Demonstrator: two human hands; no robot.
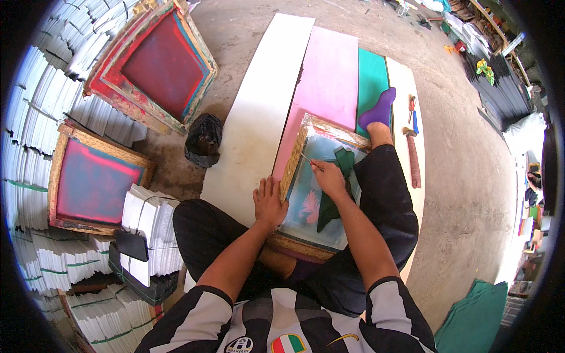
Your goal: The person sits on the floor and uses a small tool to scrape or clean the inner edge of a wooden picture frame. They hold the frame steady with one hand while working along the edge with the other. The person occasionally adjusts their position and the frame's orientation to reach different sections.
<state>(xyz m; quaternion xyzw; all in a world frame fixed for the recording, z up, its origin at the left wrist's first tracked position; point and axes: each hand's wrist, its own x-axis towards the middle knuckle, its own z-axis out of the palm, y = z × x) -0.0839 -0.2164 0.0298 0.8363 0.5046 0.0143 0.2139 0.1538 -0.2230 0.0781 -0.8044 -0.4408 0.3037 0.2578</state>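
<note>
A wooden screen-printing frame (299, 144) lies in front of me, its pale blue mesh (321, 153) showing a pink leaf-like pattern (309, 206). My left hand (271, 203) rests flat against the frame's left side, fingers stretched out and holding nothing. Over the mesh, my right hand (330, 178) is closed on a thin metal tool (307, 159), whose exact kind I cannot make out. Its tip points at the inner edge of the left frame bar. A crumpled dark green cloth (327, 213) lies on the mesh, partly under my right hand and forearm.
The frame sits on white, pink (326, 76) and green boards. At the right lie a hammer (412, 159) and a screwdriver (411, 109). More screen frames (191, 109), a black plastic bag (203, 140) and bundled white sheets (154, 235) stand at the left. Green sheets (475, 317) lie lower right.
</note>
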